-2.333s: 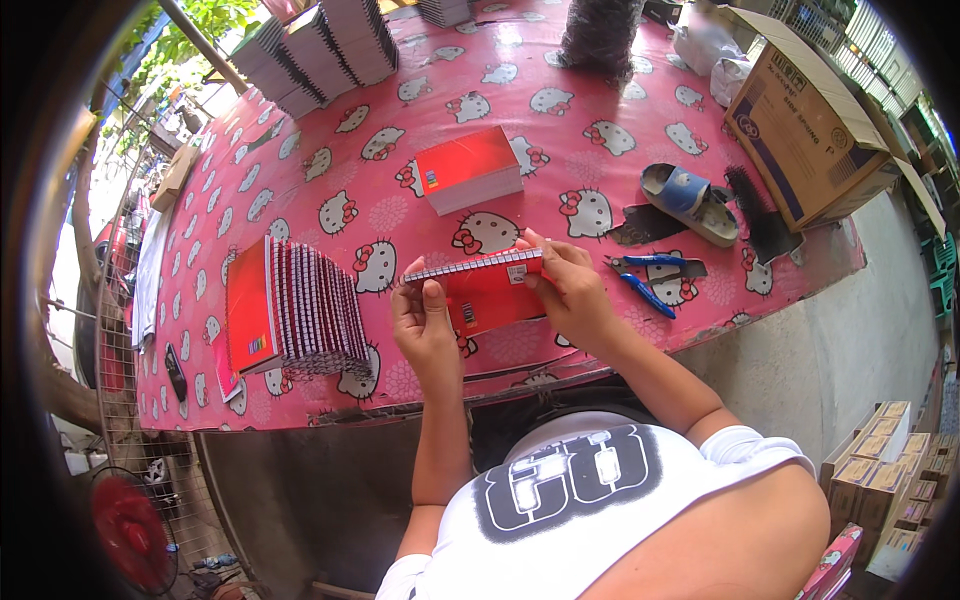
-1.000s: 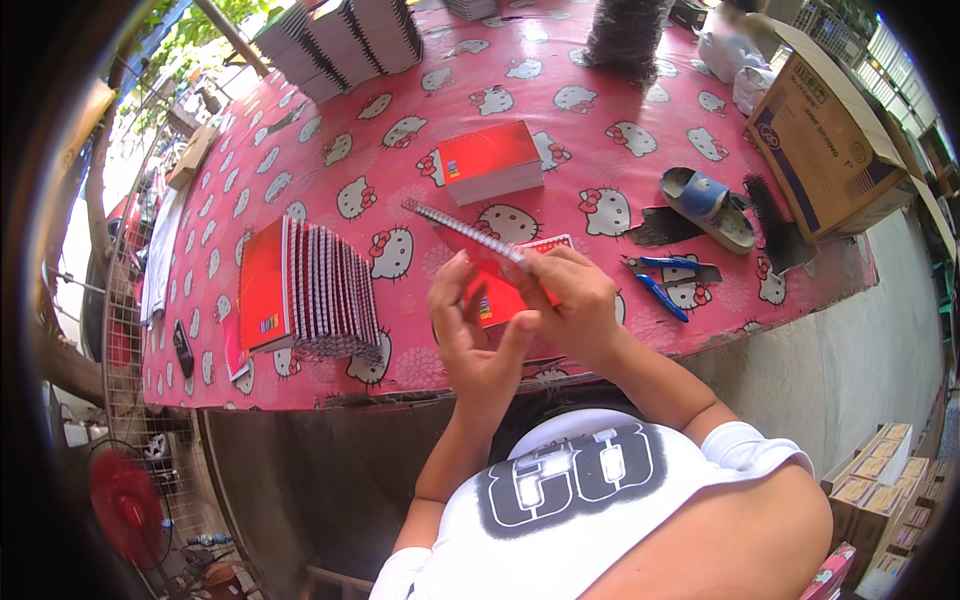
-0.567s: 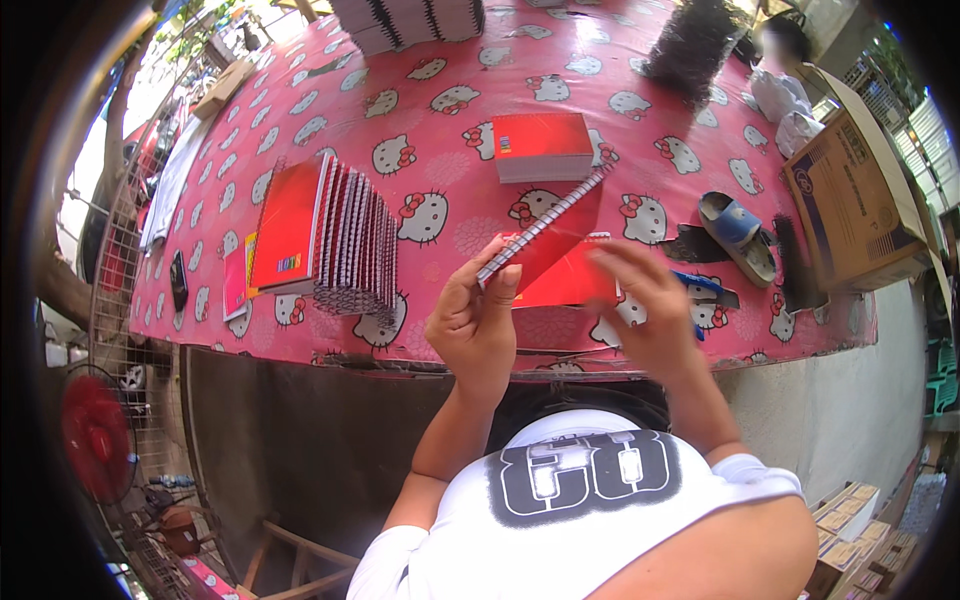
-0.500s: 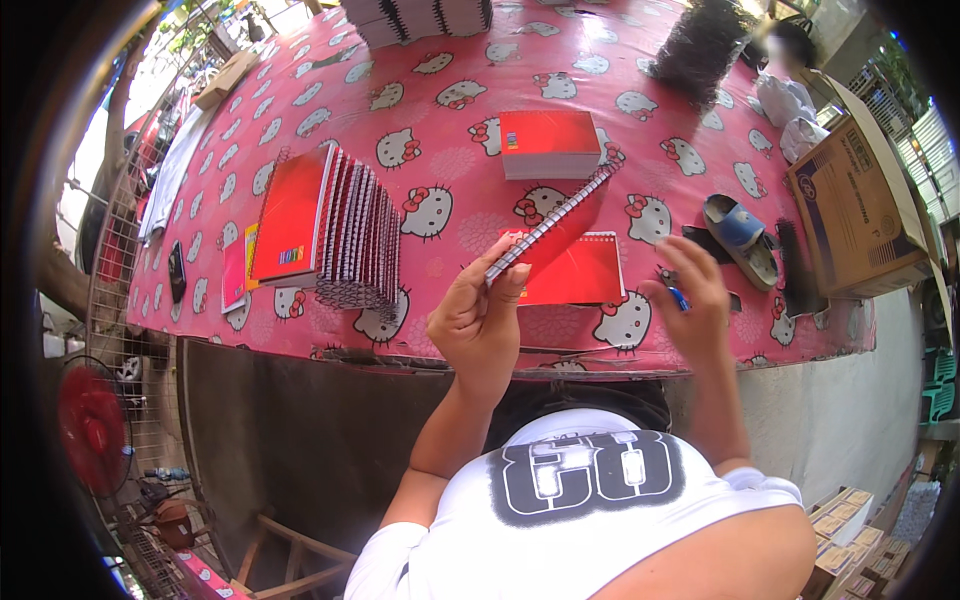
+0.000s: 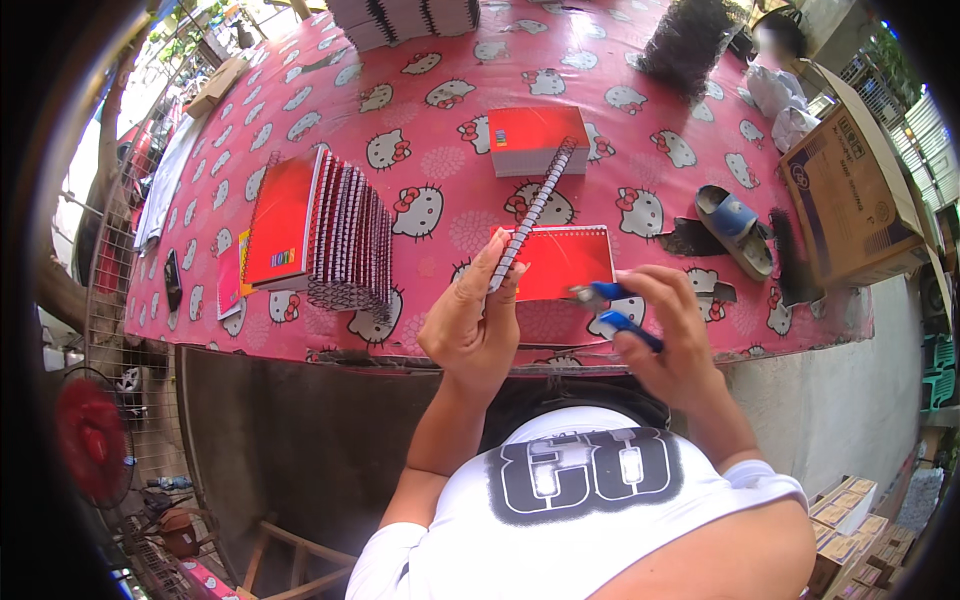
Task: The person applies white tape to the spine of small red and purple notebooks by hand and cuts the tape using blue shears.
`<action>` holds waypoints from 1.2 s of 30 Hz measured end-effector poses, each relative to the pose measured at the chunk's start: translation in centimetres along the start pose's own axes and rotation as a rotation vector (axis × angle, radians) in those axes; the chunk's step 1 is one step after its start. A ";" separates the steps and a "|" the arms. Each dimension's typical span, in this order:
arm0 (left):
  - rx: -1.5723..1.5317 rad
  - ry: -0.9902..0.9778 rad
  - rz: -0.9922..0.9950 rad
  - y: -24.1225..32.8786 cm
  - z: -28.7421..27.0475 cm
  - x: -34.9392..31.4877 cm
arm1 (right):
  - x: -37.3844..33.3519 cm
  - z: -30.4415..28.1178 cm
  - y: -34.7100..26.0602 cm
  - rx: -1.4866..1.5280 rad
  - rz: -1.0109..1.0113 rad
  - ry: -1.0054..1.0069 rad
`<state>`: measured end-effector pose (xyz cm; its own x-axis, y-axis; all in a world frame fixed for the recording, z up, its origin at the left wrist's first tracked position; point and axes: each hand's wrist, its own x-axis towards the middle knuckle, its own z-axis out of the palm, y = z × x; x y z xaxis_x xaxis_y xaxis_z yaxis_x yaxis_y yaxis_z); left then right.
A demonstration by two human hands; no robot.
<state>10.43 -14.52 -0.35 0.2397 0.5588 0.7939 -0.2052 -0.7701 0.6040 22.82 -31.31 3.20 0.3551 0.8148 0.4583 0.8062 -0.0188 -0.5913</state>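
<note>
My left hand (image 5: 468, 322) grips a spiral notebook (image 5: 540, 212) by its near end, tilted on edge with the wire coil turned up. In my right hand (image 5: 680, 345) are blue-handled pliers (image 5: 632, 328), their handles spread and their jaws pointing left, a short way from the coil. Under them lies a red notebook cover (image 5: 568, 262) with punched holes along its far edge. Beyond it sits a thick pile of red-covered, apparently unbound sheets (image 5: 535, 135). Left of my left hand stands a tall stack of coil-bound red notebooks (image 5: 350, 235).
A pink patterned cloth (image 5: 440, 125) covers the table. To the right are a blue sandal (image 5: 735, 230) and a cardboard box (image 5: 850, 195). A dark bundle of wire coils (image 5: 690, 45) and white paper stacks (image 5: 405, 22) stand at the far side. A phone (image 5: 173, 280) lies far left.
My right hand has come left and down, with the pliers now spread toward the notebook. My left hand has swung the notebook more upright, its far end moving left.
</note>
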 end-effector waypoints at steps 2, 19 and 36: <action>-0.014 -0.006 -0.006 0.2 0.1 -0.2 | 1.4 0.4 -1.7 -0.009 -0.122 0.012; -0.031 -0.076 -0.090 0.6 -0.5 -1.3 | 1.8 2.2 -0.1 0.619 0.202 -0.201; -0.042 -0.054 0.043 0.8 0.2 -0.8 | 1.0 0.4 -2.0 0.194 -0.016 -0.011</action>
<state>10.25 -15.65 -0.50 0.2809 0.5074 0.8147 -0.2557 -0.7786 0.5731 21.36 -30.22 4.55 0.3370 0.8201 0.4624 0.7050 0.1057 -0.7013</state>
